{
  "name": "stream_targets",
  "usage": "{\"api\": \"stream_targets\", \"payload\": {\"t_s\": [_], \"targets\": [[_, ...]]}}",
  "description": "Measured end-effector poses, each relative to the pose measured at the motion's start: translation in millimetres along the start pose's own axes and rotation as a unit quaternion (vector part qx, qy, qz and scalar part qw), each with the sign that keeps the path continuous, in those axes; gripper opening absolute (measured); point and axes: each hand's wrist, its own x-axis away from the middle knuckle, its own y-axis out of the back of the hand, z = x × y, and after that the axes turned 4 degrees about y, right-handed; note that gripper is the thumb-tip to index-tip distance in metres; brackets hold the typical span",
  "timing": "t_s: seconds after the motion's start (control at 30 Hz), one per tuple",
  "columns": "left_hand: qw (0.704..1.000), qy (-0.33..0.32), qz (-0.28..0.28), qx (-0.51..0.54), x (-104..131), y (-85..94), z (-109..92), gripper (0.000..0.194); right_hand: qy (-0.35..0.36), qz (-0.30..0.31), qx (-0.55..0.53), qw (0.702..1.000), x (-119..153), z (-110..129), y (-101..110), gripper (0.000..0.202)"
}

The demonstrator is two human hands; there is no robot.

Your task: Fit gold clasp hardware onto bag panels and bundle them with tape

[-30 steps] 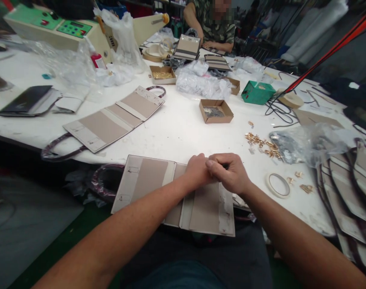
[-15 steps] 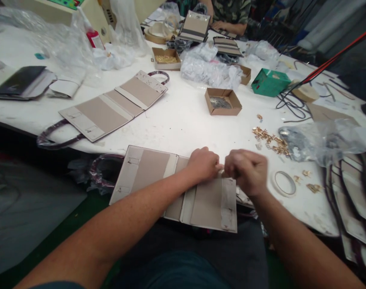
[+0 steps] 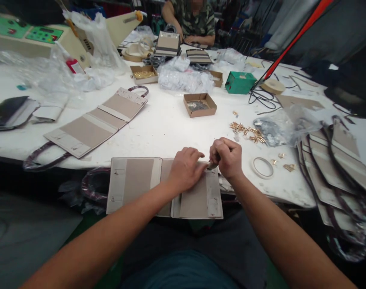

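An unfolded beige handbag panel [image 3: 140, 172] lies at the table's front edge, partly overhanging it, with a film-wrapped dark handle [image 3: 91, 186] at its left. My left hand [image 3: 185, 168] rests flat on the panel's middle, fingers apart, thumb pointing to the upper right corner. At that corner my right hand [image 3: 227, 156] is closed in a fist. Something small and dark shows below its fingers, too unclear to name. Small slots and metal bits mark the panel's pale end strips. A tape roll [image 3: 263, 167] lies right of my right hand.
Gold-coloured clasps [image 3: 245, 131] lie loose beside a plastic bag [image 3: 279, 126]. A cardboard box [image 3: 200, 105] holds flat metal pieces. Another bag panel [image 3: 95, 122] lies at left, and stacked bag panels [image 3: 336, 160] hang over the right edge. A person [image 3: 191, 24] sits across the table.
My left hand's fingers have opened out from a curled grip onto the panel. My right hand stays closed at the corner. The panel lies straighter, and the camera view has shifted.
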Motion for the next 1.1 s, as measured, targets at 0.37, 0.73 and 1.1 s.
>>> {"api": "stream_targets", "payload": {"t_s": [0.37,0.73,1.1], "targets": [[0.962,-0.168,0.169,-0.129,83.5,-3.1,-23.8,0.08,-0.048,0.051,0.075,0.995,18.1,39.4,17.5,0.046],[0.956,-0.194,0.173,-0.135,75.5,-7.5,-19.3,0.084,-0.199,0.117,0.327,0.916,108.1,12.7,57.3,0.018],[0.951,-0.221,0.163,-0.143,75.8,-10.6,-13.2,0.086,-0.208,0.131,0.39,0.888,100.2,-7.3,52.2,0.008]]}}
